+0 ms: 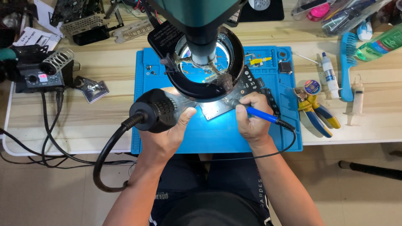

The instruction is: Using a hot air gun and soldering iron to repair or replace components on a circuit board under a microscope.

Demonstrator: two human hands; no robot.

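Left hand [167, 134] wraps its fingers around the black hot-air handle [153, 111], nozzle end aimed toward the circuit board [217, 106] lying on the blue repair mat [217, 134] under the microscope ring light [207, 62]. Right hand [251, 117] pinches the blue-handled soldering iron [261, 115] like a pen, tip at the board's lit edge. Doing this well probably means bracing both wrists on the bench [83, 113], keeping the air moving gently, and touching the tip only where needed.
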